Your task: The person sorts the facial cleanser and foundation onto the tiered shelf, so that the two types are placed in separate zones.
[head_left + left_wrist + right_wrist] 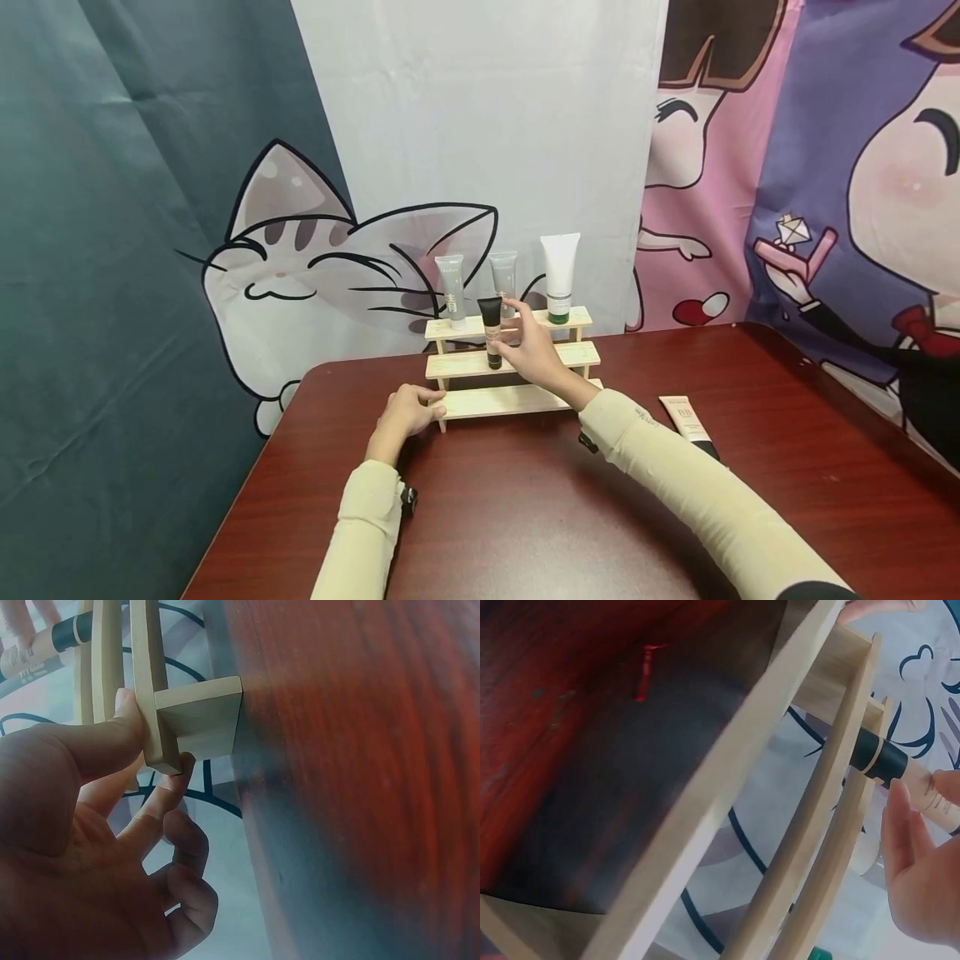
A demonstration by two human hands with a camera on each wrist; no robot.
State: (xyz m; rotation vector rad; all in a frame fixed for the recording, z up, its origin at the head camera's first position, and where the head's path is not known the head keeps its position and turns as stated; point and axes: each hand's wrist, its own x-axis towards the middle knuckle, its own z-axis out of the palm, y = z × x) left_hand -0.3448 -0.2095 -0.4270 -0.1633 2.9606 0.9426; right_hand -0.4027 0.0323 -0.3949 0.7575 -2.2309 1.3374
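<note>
My right hand (531,348) pinches a small beige tube (492,332) with a black cap and a black top end. The tube is upright, cap down, at the left part of the middle tier of a three-tier wooden display stand (487,403). In the right wrist view the cap's lower end (881,757) is partly behind the tier's edge, so I cannot tell whether it touches the board. My left hand (407,410) grips the left end of the bottom tier; in the left wrist view the thumb (124,727) lies on the board with a finger beneath.
Along the top tier stand two clear grey tubes (452,290) (503,273) and a white tube (559,275) with a green cap. A beige tube (687,420) with a dark cap lies on the reddish-brown table (525,517) to the right. Behind hangs a cartoon-printed cloth (480,125).
</note>
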